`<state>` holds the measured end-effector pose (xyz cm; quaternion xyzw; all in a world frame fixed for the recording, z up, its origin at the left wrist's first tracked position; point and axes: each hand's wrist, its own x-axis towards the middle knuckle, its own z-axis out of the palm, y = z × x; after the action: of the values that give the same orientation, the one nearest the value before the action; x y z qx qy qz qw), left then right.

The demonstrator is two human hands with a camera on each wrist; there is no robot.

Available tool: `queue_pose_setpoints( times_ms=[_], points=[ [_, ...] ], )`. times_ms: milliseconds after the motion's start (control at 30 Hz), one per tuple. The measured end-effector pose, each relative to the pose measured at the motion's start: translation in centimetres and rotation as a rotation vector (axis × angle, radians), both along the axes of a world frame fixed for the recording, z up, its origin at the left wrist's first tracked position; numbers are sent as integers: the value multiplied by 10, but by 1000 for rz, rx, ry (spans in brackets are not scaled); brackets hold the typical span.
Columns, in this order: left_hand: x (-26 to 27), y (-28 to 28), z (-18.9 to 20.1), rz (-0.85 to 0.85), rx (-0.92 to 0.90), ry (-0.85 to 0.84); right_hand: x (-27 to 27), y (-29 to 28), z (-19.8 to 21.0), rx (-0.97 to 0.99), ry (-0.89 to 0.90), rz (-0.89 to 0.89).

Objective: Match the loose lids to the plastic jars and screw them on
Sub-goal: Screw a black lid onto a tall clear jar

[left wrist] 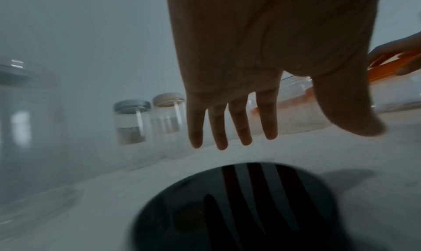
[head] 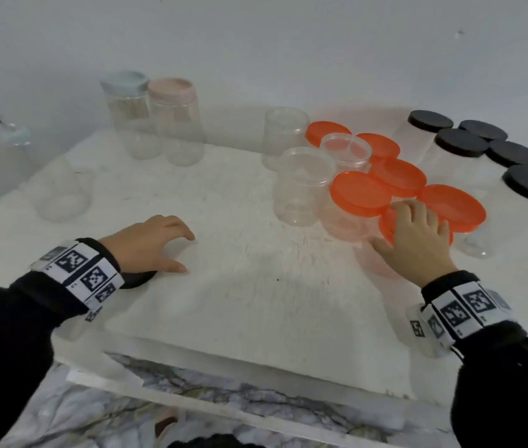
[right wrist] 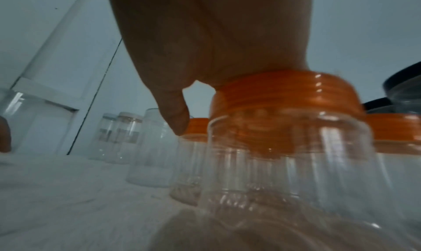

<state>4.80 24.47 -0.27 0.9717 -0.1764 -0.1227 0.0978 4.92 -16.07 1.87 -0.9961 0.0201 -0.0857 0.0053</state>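
Observation:
My right hand [head: 401,224] lies on top of an orange lid [head: 388,226] that sits on a clear jar [right wrist: 284,165] at the table's right. Its fingers curl over the lid's [right wrist: 284,100] far rim, and the thumb hangs off the left side. Three open clear jars [head: 304,185] stand just left of it, amid several more orange-lidded jars [head: 359,192]. My left hand [head: 181,253] hovers over the bare table with fingers relaxed and holds nothing. A loose black lid [left wrist: 239,210] lies flat under its wrist.
Several black-lidded jars [head: 459,142] crowd the far right. Two tall jars with a blue lid [head: 125,82] and a pink lid [head: 172,88] stand at the back left. An open clear jar [head: 62,192] sits at the left. The table's front edge [head: 256,360] runs below my hands.

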Motion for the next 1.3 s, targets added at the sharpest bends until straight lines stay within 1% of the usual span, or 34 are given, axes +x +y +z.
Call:
queue_pose_setpoints(
  times_ms=[133,233,333,467,533,600,667,733,833,967,1100,1300],
  points=[
    [-14,29,-1,76,153,157,10,18,-1,-107,43,140],
    [-22,38,-3,111,170,208,15,30,1,-98,72,179],
    [-26,43,-6,136,120,189,18,38,4,-91,51,160],
    [-29,48,-5,171,31,154,20,51,14,-54,77,113],
    [-32,54,-4,183,-16,131,21,62,21,-25,53,160],
    [-37,62,1,208,-75,101,22,78,27,53,9,293],
    [-42,71,8,250,-148,70,22,101,35,148,-16,470],
    [-47,83,13,306,-233,18,24,128,44,199,-38,613],
    [-58,103,21,414,-354,-66,31,177,57,233,-56,766],
    [-75,130,31,555,-453,-208,40,251,70,255,4,962],
    [-87,162,35,643,-531,-288,49,324,78,250,33,1079],
    [-89,212,42,680,-538,-366,63,414,79,234,32,1134]
  ],
)
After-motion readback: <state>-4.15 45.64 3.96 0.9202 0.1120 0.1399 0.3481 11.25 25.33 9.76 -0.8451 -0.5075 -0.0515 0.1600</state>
